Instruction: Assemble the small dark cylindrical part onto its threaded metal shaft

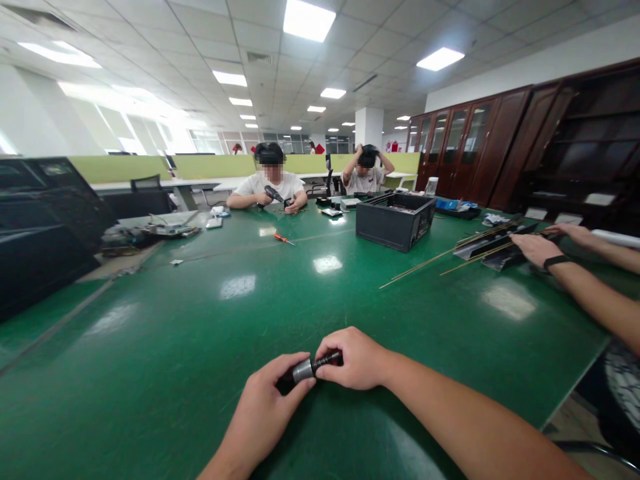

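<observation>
Near the front of the green table (200, 333), my left hand (267, 397) is closed around a silver metal cylinder (303, 371) with a dark end partly hidden in the palm. My right hand (353, 360) pinches a thin dark rod with a coiled or threaded surface (325, 361). The rod's left end meets the cylinder's open-looking right end, and the two parts lie roughly in line, the rod tilted slightly up to the right. Whether the rod is inside the cylinder cannot be seen.
A black computer case (383, 230) stands beyond my hands, with an orange screwdriver (283, 239) to its left. At right, another person's hands (540, 250) touch metal strips near long thin rods (417, 268). Two people sit across; one holds a power drill (273, 193).
</observation>
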Available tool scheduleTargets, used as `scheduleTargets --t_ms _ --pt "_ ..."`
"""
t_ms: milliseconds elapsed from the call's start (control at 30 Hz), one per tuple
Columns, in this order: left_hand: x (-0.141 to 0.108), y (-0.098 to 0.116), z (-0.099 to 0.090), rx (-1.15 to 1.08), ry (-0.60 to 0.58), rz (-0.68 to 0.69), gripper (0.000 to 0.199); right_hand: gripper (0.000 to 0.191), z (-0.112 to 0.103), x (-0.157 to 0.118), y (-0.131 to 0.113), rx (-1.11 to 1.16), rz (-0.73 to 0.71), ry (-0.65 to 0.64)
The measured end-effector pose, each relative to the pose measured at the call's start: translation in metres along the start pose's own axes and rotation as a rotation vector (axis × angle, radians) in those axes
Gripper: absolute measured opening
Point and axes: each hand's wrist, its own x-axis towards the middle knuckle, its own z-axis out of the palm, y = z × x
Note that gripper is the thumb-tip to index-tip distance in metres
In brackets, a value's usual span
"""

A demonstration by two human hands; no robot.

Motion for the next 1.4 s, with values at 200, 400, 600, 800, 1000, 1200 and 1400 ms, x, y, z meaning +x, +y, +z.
scheduleTargets --t_ms 200,400,600,800,1000,1200,1400 --pt "-0.0013 0.0007 -0.0014 -0.007 -0.008 0.010 0.029 0.014 -0.0004 0.0001 0.0016 -0.008 -0.002 -0.004" --pt "0.0002 -0.0012 0.0001 0.000 0.003 0.006 0.031 0.013 -0.0010 -0.0008 0.0041 -0.003 -0.015 -0.002" --pt "-0.0003 -0.0018 0.0001 0.011 -0.006 0.001 0.032 0.014 -0.0006 -0.0009 0.0051 -0.006 -0.017 0.001" --pt "0.0009 -0.0007 -0.0019 0.018 0.003 0.022 0.031 0.014 -0.0008 -0.0003 0.0044 -0.012 -0.025 0.001" --pt "0.0017 -0.0005 -0.0022 0.049 0.017 0.061 0.030 0.016 -0.0013 0.0002 0.0041 -0.021 -0.022 -0.016" --pt "0.0026 -0.0006 -0.0023 0.046 0.027 0.061 0.030 0.015 -0.0014 0.0005 0.0026 -0.017 -0.008 -0.020" --pt "0.0005 0.0008 -0.0032 0.034 0.035 0.053 0.028 0.016 -0.0007 0.0012 0.0033 -0.030 -0.012 -0.021"
